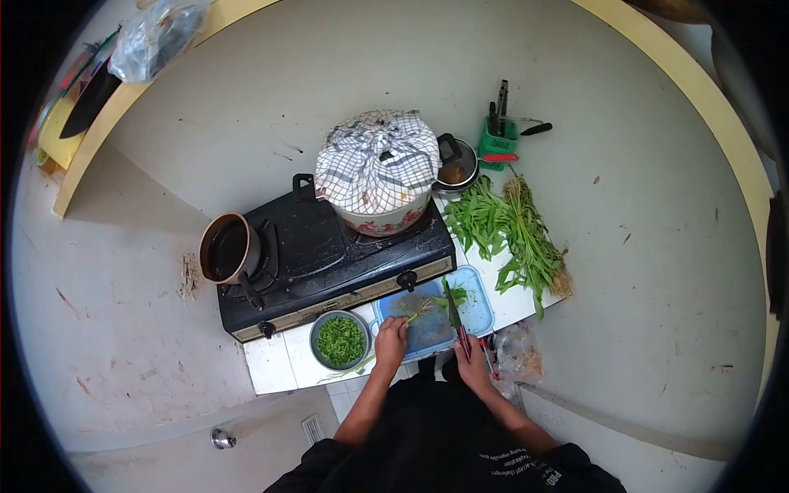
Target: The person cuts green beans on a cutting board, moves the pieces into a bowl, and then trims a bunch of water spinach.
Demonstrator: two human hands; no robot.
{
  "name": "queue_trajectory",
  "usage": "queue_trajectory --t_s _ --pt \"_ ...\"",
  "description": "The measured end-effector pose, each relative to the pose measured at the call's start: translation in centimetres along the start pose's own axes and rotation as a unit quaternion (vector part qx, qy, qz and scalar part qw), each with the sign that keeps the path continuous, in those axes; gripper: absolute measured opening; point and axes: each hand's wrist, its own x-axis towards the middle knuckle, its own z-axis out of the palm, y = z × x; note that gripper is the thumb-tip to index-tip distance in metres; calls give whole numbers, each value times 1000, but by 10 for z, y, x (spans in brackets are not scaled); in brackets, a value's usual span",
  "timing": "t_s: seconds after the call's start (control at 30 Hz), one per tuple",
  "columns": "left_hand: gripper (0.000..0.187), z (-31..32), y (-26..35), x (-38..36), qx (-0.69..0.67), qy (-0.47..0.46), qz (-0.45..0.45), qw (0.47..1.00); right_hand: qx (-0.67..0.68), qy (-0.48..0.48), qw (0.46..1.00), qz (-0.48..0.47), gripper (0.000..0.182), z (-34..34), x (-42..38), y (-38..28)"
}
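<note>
My right hand (472, 366) is wrapped round the dark red handle of a knife (454, 311), its blade pointing away from me over a blue cutting board (427, 335). In my left hand (392, 341), closed at the board's left side, is a thin stem end with pale roots (421, 311). Cut green leaves (462, 294) lie beyond the blade, on the light blue tray (483, 316). Left of my left hand stands a grey bowl (313, 349) of chopped greens (341, 340).
A black gas stove (304, 238) carries a large cloth-covered pot (382, 218) and a small saucepan (215, 275). Bunches of leafy greens with roots (526, 230) lie at the right. Behind them are a green utensil basket (496, 148) and a lidded pan (460, 168). A plastic bag (518, 349) hangs near my right hand.
</note>
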Motion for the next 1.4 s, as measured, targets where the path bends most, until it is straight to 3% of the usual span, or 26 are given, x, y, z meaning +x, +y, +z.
queue_trajectory --t_s 0.27,0.5,0.73,0.93,1.2,1.4 --pt "12 33 -8 -5 30 30 18 999 -72 -86 993 -19 29 13 -11 0" --pt "16 31 -4 -7 52 28 33 998 -105 -102 989 -11 27 16 -17 11" --pt "26 31 -4 -10 94 38 82 991 -134 -94 986 -22 24 17 -20 15" --pt "23 34 -6 -8 119 42 97 987 -168 -84 982 -17 22 29 -7 5" --pt "24 35 -6 -7 130 27 85 988 -168 -77 982 -46 21 7 -27 13" --pt "28 35 -5 -8 126 20 83 988 -209 -78 975 -13 21 36 -1 7"
